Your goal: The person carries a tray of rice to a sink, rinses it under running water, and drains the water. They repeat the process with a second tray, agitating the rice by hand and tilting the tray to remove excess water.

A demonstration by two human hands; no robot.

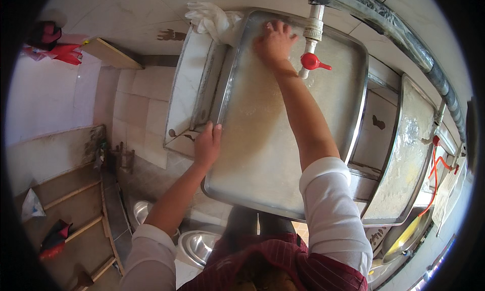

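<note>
A large rectangular metal tray [257,139] holding cloudy liquid lies before me, across a tiled sink frame. My left hand [208,144] grips its left rim, thumb and fingers at the edge. My right hand [276,43] is spread near the tray's far left corner, partly in the liquid, holding nothing that shows. Just right of it, a white plastic tap [313,33] with a red handle [311,61] hangs over the tray. A crumpled white plastic bag [212,20] sits by the far left corner.
At the right, a second metal tray [405,151] with liquid rests tilted in view, near another red-handled tap with an orange hose [435,185]. A wrapped pipe [401,29] runs along the wall. Metal bowls [201,247] stand low at the left. Wooden shelving [74,195] is farther left.
</note>
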